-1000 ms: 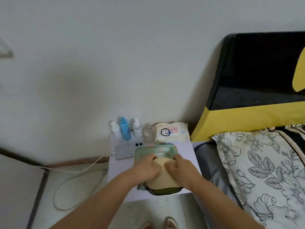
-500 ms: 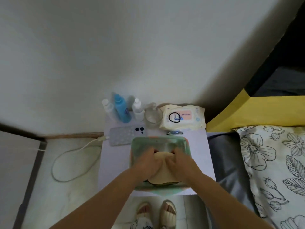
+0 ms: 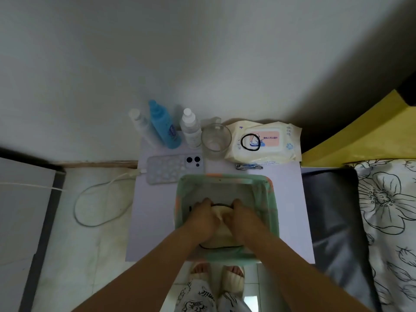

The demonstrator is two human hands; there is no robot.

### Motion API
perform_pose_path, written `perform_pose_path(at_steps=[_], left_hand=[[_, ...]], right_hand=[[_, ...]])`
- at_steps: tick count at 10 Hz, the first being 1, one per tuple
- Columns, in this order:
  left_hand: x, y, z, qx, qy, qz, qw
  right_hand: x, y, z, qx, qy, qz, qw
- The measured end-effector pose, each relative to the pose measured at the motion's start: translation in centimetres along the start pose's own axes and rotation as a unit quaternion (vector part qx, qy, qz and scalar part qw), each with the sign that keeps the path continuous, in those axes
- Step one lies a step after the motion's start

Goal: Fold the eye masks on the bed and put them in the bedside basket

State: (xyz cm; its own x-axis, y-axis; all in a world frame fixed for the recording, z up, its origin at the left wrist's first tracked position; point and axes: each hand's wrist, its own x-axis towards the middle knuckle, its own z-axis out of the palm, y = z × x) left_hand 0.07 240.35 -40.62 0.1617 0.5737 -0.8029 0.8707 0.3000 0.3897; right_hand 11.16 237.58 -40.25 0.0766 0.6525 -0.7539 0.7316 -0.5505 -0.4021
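On white nightstand, basket; tiled floor below.

Basket mint green; eye mask cream, black-edged; bottle blue

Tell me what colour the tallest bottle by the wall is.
Blue: the tallest bottle shows best in the head view.

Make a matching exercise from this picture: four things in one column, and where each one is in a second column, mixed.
Things:
1. eye mask
2. hair tie
3. phone
4. nail clipper

Places:
A. on the wipes pack
B. in the basket, under both hands
C. in front of the wipes pack
D. left of the basket, cable plugged in

Pairs: 1-B, 2-A, 3-D, 4-C
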Motion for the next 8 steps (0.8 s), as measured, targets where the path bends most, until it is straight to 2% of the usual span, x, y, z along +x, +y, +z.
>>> perform_pose_path(at_steps=[4, 6, 7, 8], left_hand=[[-0.7, 0.2, -0.5, -0.007, 0.021, 0.011, 1.000], [-3.4, 1.6, -2.0, -0.010, 0.056, 0.057, 0.997], [-5.1, 2.3, -3.0, 0.006, 0.087, 0.080, 0.993], [-7.3, 2.7, -4.0, 0.036, 0.095, 0.086, 0.991]], right_hand=[[-0.3, -0.2, 0.1, -0.025, 0.039, 0.030, 0.998], [-3.0, -0.9, -1.5, -0.104, 0.094, -0.034, 0.990], [-4.8, -1.6, -2.7, -0.118, 0.095, -0.083, 0.985], [-7.2, -2.3, -4.2, -0.128, 0.066, -0.093, 0.985]])
